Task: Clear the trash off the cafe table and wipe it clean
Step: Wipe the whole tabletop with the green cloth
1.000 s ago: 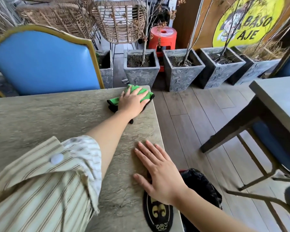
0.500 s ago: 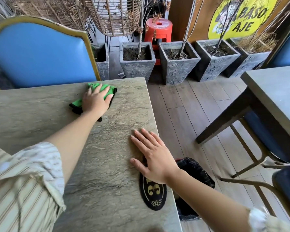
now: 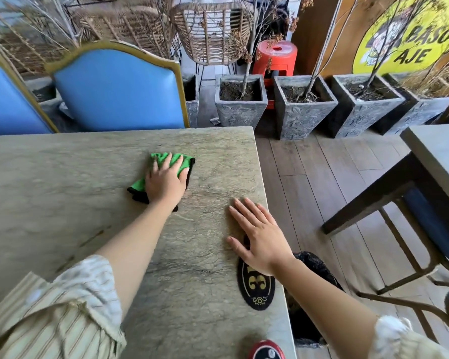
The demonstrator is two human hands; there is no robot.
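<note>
Left hand flat on green microfibre cloth, fingers spread wide, pressing it onto stone surface toward far right corner, well short of far edge. Right hand open, palm down, fingers straight, resting near right edge, heel over black oval number plaque. Black-lined trash bin on floor just beside right edge. Blue chair behind far edge

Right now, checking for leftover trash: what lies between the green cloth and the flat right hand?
Head view: only bare marbled tabletop between green cloth and right hand.
</note>
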